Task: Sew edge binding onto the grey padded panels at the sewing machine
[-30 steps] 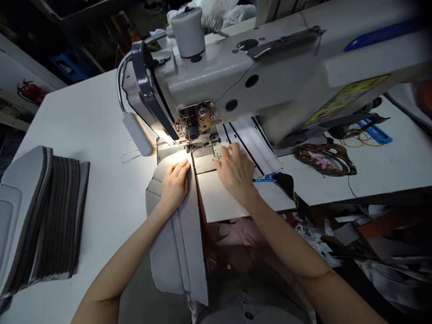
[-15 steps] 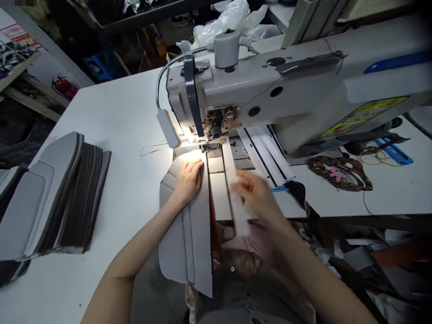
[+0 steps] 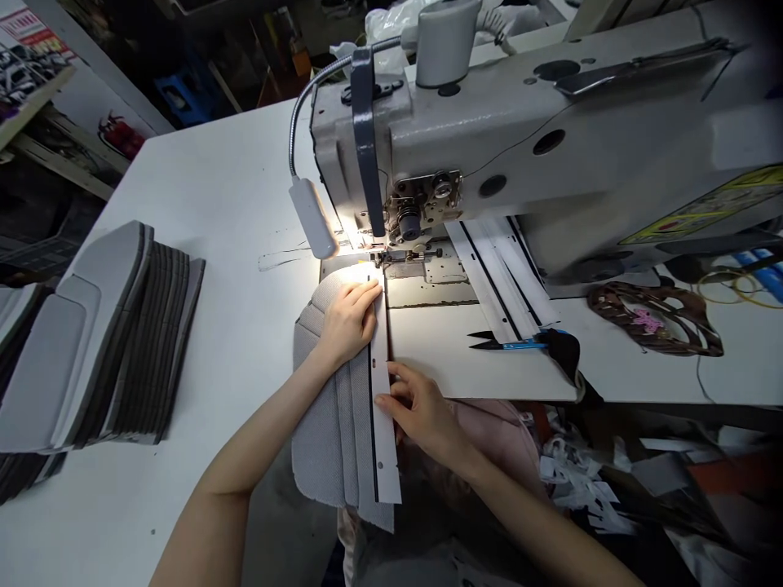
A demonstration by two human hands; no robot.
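A grey padded fabric panel [image 3: 330, 416] lies under the sewing machine's needle area and hangs over the table's front edge. Along its right edge rests a white strip [image 3: 382, 440] with a black line and small holes. My left hand [image 3: 351, 319] presses on the panel and the strip's upper end just below the presser foot, fingers together. Lower down, my right hand [image 3: 422, 408] pinches the strip's right edge between thumb and fingers. The sewing machine [image 3: 489, 139] stands above, its small lamp [image 3: 311, 218] lighting the needle area.
Stacked grey panels [image 3: 140, 342] stand on the left of the white table [image 3: 232, 179]. Right of the needle lie more white strips [image 3: 498, 281], blue-handled snips [image 3: 519, 344] and a brown patterned band [image 3: 654, 318]. Scraps [image 3: 581, 481] fill the space below the table at right.
My right hand has moved left with the white strip, which now lies along the panel's right edge. My left hand stays on the panel. The view has shifted closer to the machine.
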